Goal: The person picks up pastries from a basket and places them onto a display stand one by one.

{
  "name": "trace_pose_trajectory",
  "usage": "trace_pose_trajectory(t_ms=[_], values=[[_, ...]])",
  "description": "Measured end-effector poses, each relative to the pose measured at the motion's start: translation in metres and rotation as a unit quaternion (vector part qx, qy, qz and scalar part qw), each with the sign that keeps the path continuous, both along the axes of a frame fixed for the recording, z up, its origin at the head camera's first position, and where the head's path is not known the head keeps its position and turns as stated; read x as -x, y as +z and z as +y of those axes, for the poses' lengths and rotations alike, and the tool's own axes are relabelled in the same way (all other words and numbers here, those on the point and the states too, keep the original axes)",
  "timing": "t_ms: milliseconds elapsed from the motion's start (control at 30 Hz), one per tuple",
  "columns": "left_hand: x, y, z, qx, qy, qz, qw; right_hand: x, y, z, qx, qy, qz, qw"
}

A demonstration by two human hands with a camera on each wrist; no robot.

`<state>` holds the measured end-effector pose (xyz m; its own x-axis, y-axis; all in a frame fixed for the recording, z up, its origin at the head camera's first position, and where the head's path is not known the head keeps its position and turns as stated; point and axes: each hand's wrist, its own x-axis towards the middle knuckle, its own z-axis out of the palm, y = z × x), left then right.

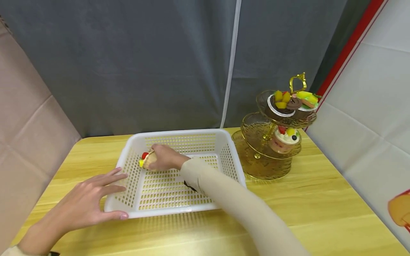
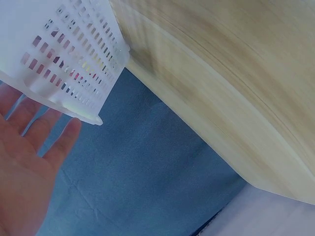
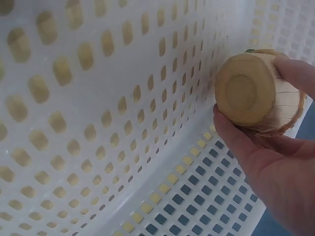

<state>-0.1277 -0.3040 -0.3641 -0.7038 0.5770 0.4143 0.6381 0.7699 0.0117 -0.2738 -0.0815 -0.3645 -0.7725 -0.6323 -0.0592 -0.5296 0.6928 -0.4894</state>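
Inside the white plastic basket (image 1: pixel 189 210), my right hand (image 1: pixel 166 157) grips a fruit tart (image 1: pixel 149 160) near the left wall. Red and yellow fruit tops the tart, facing left in the head view. In the right wrist view the tart (image 3: pixel 246 91) shows its round tan base and pleated side, with thumb and fingers around it. My left hand (image 1: pixel 88 199) is at the basket's left end, fingers spread along the rim and thumb at the near corner. From the left wrist view, those fingers reach up to the perforated basket (image 2: pixel 74 54) at its edge.
Right of the basket stands a three-tier amber cake stand (image 1: pixel 266 167) with a gold handle (image 1: pixel 298 82). Its top tier bears a chocolate fruit cake (image 1: pixel 280 105) and another fruit-topped cake (image 1: pixel 306 101); a cream cake cup (image 1: pixel 285 140) sits on the middle tier. A grey curtain (image 1: pixel 144 71) hangs behind the table.
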Motion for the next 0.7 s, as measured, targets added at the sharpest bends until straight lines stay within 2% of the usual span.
trace_pose_trajectory(t_ms=[167,467,700], values=[[0.000,0.002,0.000,0.002,0.000,0.003,1.0000,-0.002,0.008,0.003,0.033,0.002,0.003,0.999],[-0.001,0.002,0.001,0.001,0.004,-0.015,0.9999,-0.011,0.024,0.008,0.074,0.001,0.016,0.997],[0.000,0.002,0.001,0.003,0.003,-0.018,0.9998,-0.020,0.043,0.014,0.118,0.009,0.001,0.993]])
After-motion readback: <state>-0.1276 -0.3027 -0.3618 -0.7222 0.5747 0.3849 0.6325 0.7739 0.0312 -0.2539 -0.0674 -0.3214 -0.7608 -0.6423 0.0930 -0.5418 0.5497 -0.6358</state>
